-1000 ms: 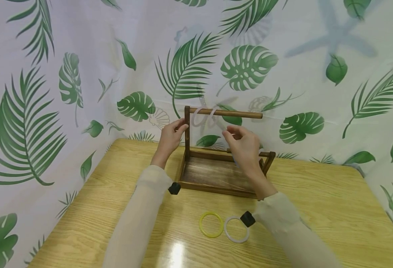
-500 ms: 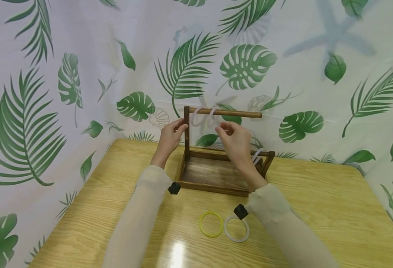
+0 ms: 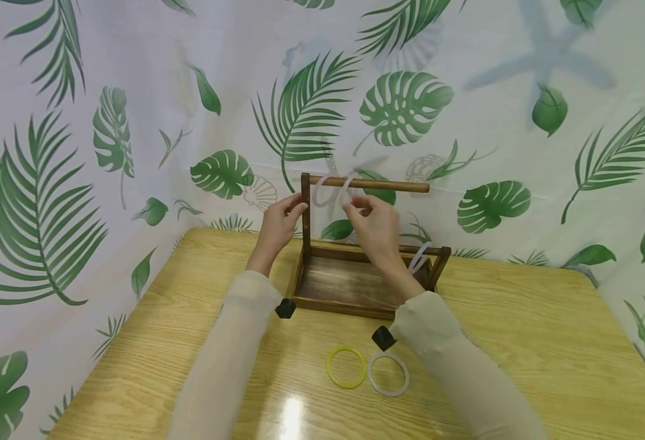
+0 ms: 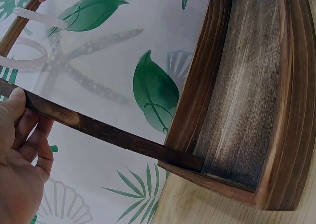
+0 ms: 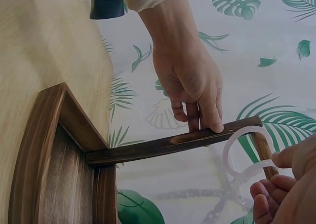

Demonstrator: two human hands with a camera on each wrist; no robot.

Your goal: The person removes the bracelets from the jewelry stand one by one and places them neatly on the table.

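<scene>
A dark wooden bangle stand (image 3: 303, 244) stands on the table, with a tray base and an upper rod (image 3: 394, 185). My left hand (image 3: 280, 226) pinches its tall post (image 4: 98, 130) near the top, thumb on one side and fingers behind. Two pale pink bangles hang on the upper rod: one bangle (image 5: 227, 155) close to the post, another bangle (image 4: 42, 18) farther along. My right hand (image 3: 376, 229) is beside the farther bangle, fingers loosely bent and thumb tip right at its edge. In the right wrist view a gap shows between thumb and fingers.
A yellow bangle (image 3: 329, 366) and a whitish bangle (image 3: 371, 379) lie side by side on the table (image 3: 190, 342) in front of the stand. A pale bangle (image 3: 420, 256) hangs on the stand's lower rod (image 3: 437, 251). A leaf-patterned cloth (image 3: 218, 122) rises behind.
My right hand has moved left below the upper rod, up to the farther hanging bangle. The bangle on the lower rod has come into view. My left hand stays on the post.
</scene>
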